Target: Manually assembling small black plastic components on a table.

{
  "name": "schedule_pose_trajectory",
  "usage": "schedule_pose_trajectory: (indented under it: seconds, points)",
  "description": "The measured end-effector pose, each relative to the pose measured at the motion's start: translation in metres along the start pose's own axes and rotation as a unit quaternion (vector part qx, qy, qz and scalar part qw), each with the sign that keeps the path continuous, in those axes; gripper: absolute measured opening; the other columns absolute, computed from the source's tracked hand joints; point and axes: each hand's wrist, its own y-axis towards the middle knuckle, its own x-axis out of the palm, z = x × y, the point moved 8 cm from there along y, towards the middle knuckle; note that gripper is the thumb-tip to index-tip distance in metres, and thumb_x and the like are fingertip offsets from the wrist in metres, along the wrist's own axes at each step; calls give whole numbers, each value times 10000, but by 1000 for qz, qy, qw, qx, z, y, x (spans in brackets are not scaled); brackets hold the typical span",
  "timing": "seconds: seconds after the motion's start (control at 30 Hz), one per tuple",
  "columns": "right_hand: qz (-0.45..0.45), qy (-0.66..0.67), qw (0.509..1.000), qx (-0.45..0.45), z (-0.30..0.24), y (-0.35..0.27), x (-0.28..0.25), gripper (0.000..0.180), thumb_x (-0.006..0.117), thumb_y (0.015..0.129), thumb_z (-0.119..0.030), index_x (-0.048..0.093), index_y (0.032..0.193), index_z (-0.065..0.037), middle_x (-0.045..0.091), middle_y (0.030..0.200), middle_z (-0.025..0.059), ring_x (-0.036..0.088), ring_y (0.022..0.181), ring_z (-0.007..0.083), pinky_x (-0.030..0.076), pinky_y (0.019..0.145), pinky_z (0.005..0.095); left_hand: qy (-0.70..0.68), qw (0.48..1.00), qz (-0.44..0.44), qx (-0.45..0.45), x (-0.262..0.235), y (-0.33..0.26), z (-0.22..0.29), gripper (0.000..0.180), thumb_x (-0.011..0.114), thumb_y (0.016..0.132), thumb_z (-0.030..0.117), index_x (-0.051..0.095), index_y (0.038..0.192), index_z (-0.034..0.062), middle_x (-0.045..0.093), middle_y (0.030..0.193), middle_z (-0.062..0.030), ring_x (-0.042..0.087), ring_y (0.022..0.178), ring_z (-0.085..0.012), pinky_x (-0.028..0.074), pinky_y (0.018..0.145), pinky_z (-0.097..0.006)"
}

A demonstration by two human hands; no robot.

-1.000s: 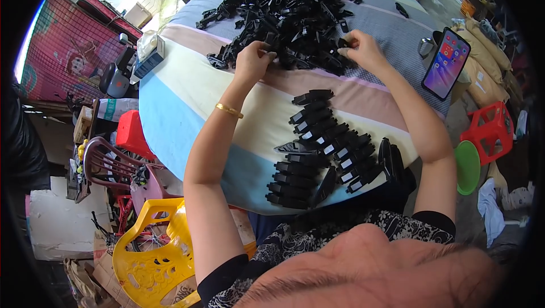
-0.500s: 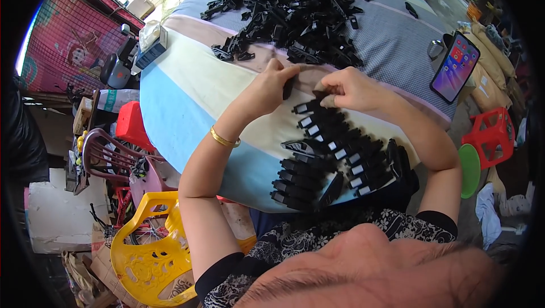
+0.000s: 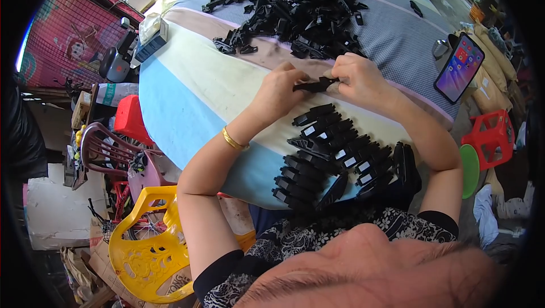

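1. At my distant controls, I had the left hand over the middle of the bench, which was covered in a striped cloth of blue, cream, brown and grey. Its fingers were pinching the left end of a slim, dark plastic piece.

2. I had the right hand just beside it, its fingers closed on the piece's right end. The piece was held between the two hands, on the near side of the heap and the far side of the rows. I could not tell whether it was one part or two pressed together.

3. Near the hands, a slanting row of black plastic parts with pale patches ran toward the near right. To its left, a short stack of plain black parts lay side by side, with a single tilted black part between the two groups.

4. At the far side spread a large, tangled heap of loose black plastic parts; one stray black part lay apart to its right.

5. I judged the work to be at an early stage: the near parts were set out in order, one piece was in hand, and by far the greater share lay unarranged in the heap.

6. A smartphone with a lit colourful screen was at the right edge, and a blue tissue box at the far left.
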Motion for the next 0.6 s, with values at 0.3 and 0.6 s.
schedule_pose_trajectory:
  seconds: [0.3, 0.6]
  points:
    - [-15, 57, 997, -41, -5, 2, 20, 187, 620, 617, -19, 667, 799, -22, 594, 765, 104, 564, 776, 294, 470, 682, 387, -30, 998, -42, -33, 9, -2, -1, 166, 695, 651, 79, 670, 787, -13, 611, 741, -138, 607, 681, -303, 493, 672, -365]
    - [-135, 234, 952, 145, 10, -77, -2, 431, 435, 968, -360, 571, 1185, -13, 531, 1280, 118, 431, 1253, 232, 325, 1055, 356, -88, 992, 17, 87, 14, -31, 26, 279, 588, 860, 229, 620, 1022, 5, 607, 904, -159, 533, 875, -328, 432, 832, -387]
